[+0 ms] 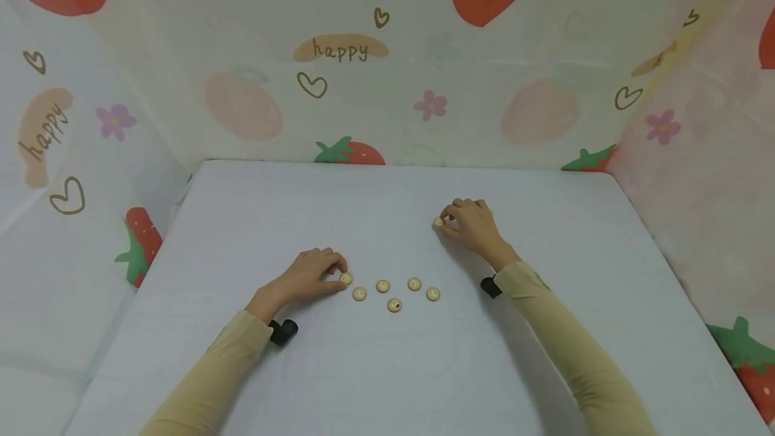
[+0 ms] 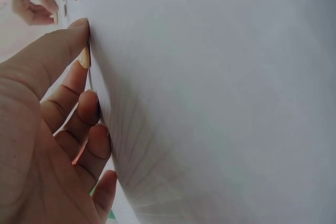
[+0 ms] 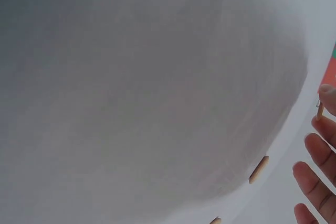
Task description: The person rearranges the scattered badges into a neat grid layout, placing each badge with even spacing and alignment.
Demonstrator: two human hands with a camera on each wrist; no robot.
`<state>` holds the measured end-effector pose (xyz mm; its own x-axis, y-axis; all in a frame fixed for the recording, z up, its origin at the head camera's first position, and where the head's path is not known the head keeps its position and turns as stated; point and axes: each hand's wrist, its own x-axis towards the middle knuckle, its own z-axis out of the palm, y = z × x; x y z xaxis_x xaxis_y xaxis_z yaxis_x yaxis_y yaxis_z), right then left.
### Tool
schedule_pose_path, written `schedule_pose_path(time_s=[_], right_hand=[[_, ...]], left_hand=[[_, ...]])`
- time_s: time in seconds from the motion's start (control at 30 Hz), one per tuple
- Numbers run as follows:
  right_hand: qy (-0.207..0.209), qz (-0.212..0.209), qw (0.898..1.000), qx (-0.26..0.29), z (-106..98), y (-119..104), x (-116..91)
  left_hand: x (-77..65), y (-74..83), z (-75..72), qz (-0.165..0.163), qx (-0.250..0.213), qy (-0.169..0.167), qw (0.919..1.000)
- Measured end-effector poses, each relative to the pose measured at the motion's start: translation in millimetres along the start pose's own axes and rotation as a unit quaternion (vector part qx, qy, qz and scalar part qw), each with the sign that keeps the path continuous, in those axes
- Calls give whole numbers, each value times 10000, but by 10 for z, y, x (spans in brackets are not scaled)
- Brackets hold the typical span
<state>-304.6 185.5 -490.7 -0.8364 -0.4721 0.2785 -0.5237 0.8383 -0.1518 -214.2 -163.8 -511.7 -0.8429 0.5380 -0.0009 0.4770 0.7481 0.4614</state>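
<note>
Small round wooden discs with faint markings lie on the white table (image 1: 339, 382). My left hand (image 1: 310, 274) pinches one wooden disc (image 1: 346, 278) at the left end of the group, thumb and index finger at its edges, down at the tabletop. That disc (image 2: 84, 57) shows between the fingertips in the left wrist view. Farther back and to the right, my right hand (image 1: 475, 226) pinches another disc (image 1: 439, 221) between thumb and index finger. In the right wrist view this disc (image 3: 319, 110) appears edge-on, the other fingers (image 3: 317, 145) spread below it.
Between the hands several more discs lie in a loose zigzag, among them one disc (image 1: 395, 305) with a dark spot and another disc (image 1: 432, 294) at the right end. A strawberry-print cloth (image 1: 363, 106) walls the table's back and sides.
</note>
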Motion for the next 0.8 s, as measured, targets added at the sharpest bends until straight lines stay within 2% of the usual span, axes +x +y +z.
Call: schedule_pose_path(time_s=[0.4, 0.63, 0.8], right_hand=[[-12, 229, 9997, -98, 57, 16, 106], [-530, 557, 9968, -217, 96, 62, 219], [-710, 669, 9950, -224, 114, 69, 271]], left_hand=[[-11, 10, -25, 13, -2, -21, 10000], [-5, 1, -7, 55, 0, -5, 10000], [5, 2, -4, 100, 21, 12, 9999]])
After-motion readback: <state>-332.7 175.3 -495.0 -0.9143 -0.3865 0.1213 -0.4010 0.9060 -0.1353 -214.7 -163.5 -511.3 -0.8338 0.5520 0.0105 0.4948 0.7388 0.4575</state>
